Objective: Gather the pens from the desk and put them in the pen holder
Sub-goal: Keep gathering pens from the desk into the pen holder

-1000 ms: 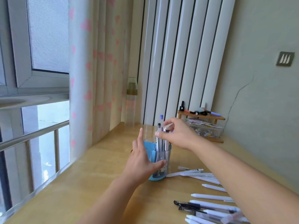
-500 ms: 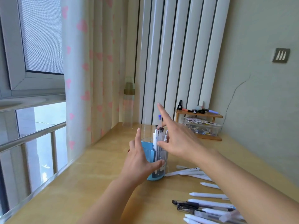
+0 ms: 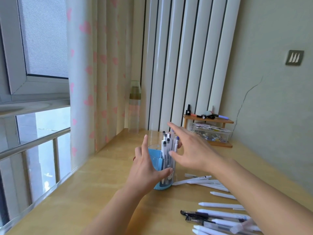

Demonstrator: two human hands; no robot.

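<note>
Centrally, the left hand (image 3: pixel 145 173) cups the pen holder (image 3: pixel 162 168), fingers up and thumb across its clear front. Beside it, the right hand (image 3: pixel 191 150) hovers spread and empty by the pens standing upright inside. The holder is blue and transparent, on the table (image 3: pixel 101 192). Loose white and black pens (image 3: pixel 218 216) lie lengthwise at lower right, tips pointing left.

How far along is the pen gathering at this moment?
Partly done. A bunch of pens already stands upright in the blue pen holder. The left hand steadies the holder's side; the right hand is open beside the pen tops, holding nothing. Left: many loose pens lie on the desk to the holder's right.
</note>
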